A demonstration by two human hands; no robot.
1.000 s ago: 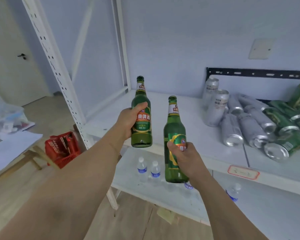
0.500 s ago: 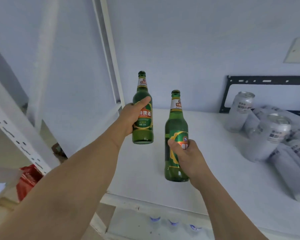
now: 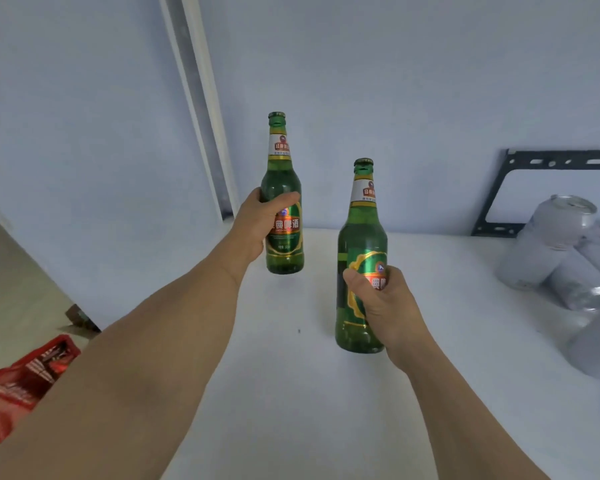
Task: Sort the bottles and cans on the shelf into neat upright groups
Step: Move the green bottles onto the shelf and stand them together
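the left hand [image 3: 257, 225] grips one green bottle [image 3: 284, 237] around its body, and the right hand [image 3: 383, 306] grips a second green bottle [image 3: 361, 258] the same way. both stand upright, necks up, long axes vertical, bases at or just above the shelf [image 3: 291, 393]; contact is unclear. the left bottle sits farther back, the right nearer. silver cans [image 3: 548, 247] lie well off to the right hand's side, several on their sides.
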